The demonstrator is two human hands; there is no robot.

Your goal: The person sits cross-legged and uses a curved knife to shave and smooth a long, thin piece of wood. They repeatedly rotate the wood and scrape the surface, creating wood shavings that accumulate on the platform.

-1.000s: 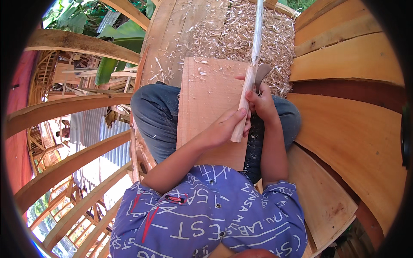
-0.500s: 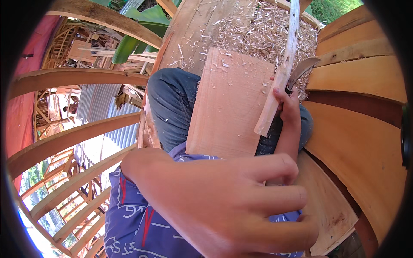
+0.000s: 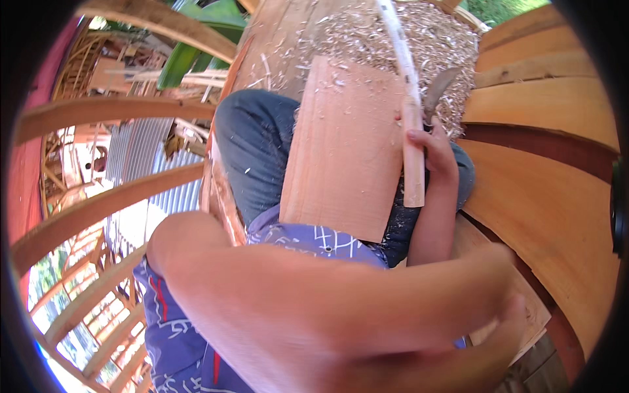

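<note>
The left hand (image 3: 419,301) has left the stick (image 3: 413,167) and crosses the body, blurred; its grip I cannot tell. Only 1 hand, the right (image 3: 441,157), closes around stick and curved knife (image 3: 437,90), beside the board (image 3: 341,150). Wooden wall (image 3: 544,167) at right; planks (image 3: 272,29) ahead, strewn with shavings (image 3: 442,39).

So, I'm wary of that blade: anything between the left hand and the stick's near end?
Nothing visible blocks the left hand: the near end of the stick is uncovered, with the right hand and curved blade farther up.
</note>
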